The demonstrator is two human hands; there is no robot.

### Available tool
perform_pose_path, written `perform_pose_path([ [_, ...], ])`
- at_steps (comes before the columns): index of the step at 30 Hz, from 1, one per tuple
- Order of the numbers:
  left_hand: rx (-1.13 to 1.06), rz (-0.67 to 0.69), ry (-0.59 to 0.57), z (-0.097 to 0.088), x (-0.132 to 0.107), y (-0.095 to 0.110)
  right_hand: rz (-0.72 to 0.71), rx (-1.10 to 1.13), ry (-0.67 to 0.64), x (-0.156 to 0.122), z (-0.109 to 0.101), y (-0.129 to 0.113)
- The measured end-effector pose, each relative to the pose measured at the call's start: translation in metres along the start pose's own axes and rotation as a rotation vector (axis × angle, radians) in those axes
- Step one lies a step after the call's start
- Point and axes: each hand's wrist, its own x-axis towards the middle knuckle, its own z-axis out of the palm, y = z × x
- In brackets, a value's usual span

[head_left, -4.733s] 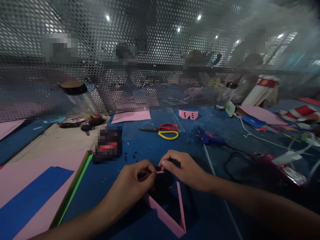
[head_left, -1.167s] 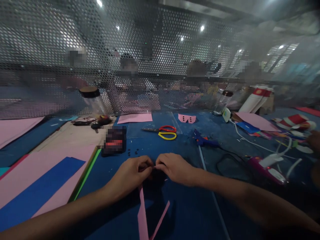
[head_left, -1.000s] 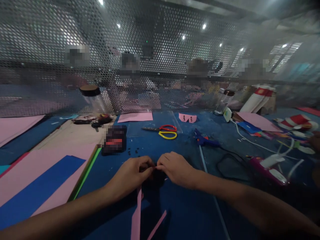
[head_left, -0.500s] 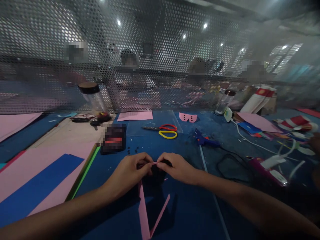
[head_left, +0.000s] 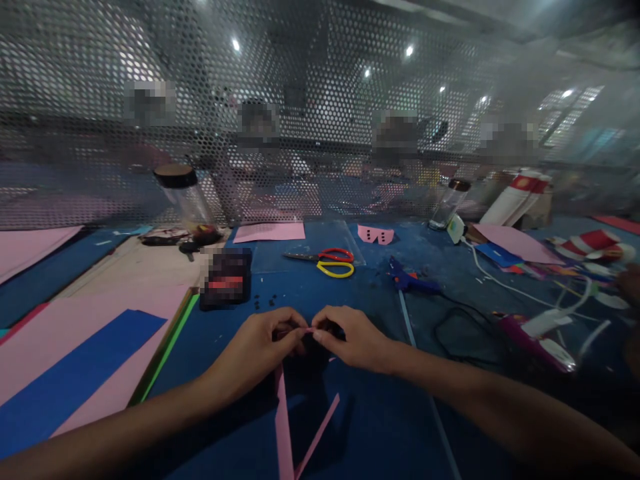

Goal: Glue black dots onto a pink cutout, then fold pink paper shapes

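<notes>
Between my left hand (head_left: 273,340) and my right hand (head_left: 353,337), a small pink paper strip (head_left: 309,330) is pinched at both ends by thumb and fingertips. Most of it is hidden by my fingers. Below my left hand a longer pink paper strip (head_left: 283,427) runs toward the near edge of view, with another narrow pink piece (head_left: 320,430) slanting beside it; whether they join the held piece I cannot tell. Just beyond my left hand lie several tiny black bits (head_left: 265,301) on the blue table (head_left: 310,293).
Scissors (head_left: 336,261), a pink cut-out with black squares (head_left: 375,234) and a blue glue gun (head_left: 413,279) lie ahead. Pink sheets with a blue strip (head_left: 85,367) fill the left. Paper scraps and cables (head_left: 530,280) clutter the right. A perforated screen (head_left: 320,133) stands behind, people beyond.
My right hand has come slightly closer to my left, so less of the pink strip shows between them. The pink pieces below have shifted slightly.
</notes>
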Motion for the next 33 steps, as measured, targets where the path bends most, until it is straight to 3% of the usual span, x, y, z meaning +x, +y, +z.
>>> perform_pose_path([
  [11,-0.009,-0.007,-0.006,0.002,0.001,-0.007,-0.098,-0.081,0.087,0.002,-0.001,0.000],
  [22,-0.006,-0.014,0.011,0.004,0.002,-0.009,-0.133,-0.088,0.067,0.002,-0.001,-0.001],
  [28,0.052,-0.003,0.009,0.002,0.000,-0.002,-0.184,-0.163,0.132,0.002,0.003,0.003],
  [33,0.077,-0.018,0.001,0.002,0.000,0.001,-0.214,-0.258,0.109,0.001,0.005,0.006],
])
